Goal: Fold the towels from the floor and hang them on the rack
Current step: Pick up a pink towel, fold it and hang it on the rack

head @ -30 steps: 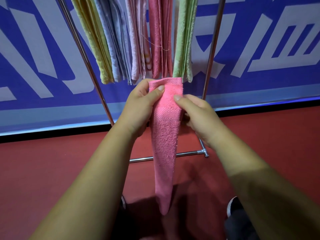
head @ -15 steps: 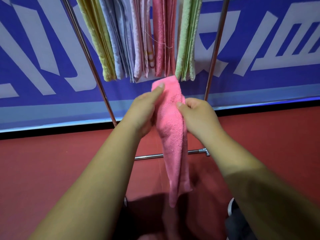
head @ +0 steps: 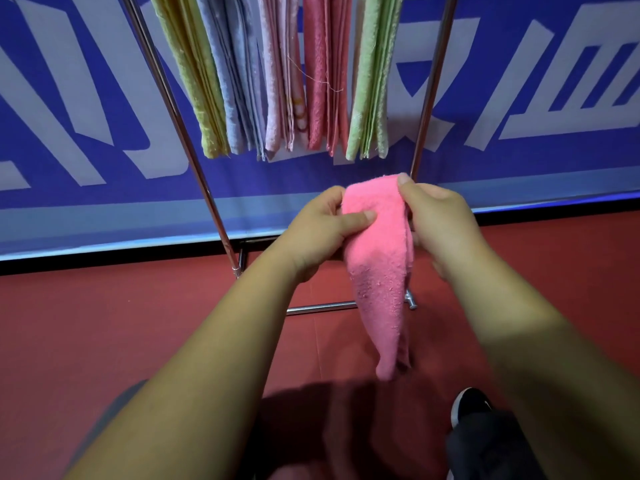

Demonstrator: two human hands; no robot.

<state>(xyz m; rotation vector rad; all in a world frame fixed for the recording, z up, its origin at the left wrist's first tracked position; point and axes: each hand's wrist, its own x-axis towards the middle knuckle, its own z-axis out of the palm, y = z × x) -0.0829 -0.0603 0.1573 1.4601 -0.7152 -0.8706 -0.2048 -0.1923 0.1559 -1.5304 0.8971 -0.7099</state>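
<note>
- Moves the thumb of the left hand down off the top edge of the pink towel since a moment ago.
- Pinches the left edge there, thumb in front, fingers curled behind.
- Grips the top right corner in the right hand.
- Hangs in mid-air, tapering toward the red floor, nearer than the rack, below the hung towels.

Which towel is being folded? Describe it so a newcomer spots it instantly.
Find the metal rack in front of the blue wall, with a row of hanging towels. Below them, the left hand and right hand hold a pink towel. Unlike its neighbours it is off the rack, dangling toward the red floor.
</note>
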